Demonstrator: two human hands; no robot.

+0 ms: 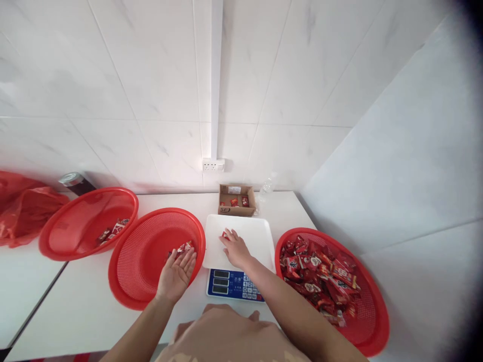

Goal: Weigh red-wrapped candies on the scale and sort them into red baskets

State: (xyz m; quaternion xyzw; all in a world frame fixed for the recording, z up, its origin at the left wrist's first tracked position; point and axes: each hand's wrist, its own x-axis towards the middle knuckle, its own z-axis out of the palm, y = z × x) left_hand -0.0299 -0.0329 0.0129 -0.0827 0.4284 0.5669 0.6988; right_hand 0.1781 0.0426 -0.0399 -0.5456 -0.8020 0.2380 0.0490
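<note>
Left hand point(176, 274) palm-up over the middle basket point(136, 271), grip apart, red packets point(184, 247) at its fingertips; right hand point(236, 249) lies on one packet point(225, 235) on the scale tray point(258, 241), grip unclear, and the heaped right basket point(372, 322) suggests plenty left to handle.

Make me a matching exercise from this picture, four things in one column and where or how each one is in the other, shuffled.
1 left hand
2 right hand
3 cardboard box
4 right basket

A heaped with red packets
B palm down on the white scale tray
C palm up over the middle basket
D farthest back, behind that tray

Pairs: 1-C, 2-B, 3-D, 4-A
</note>
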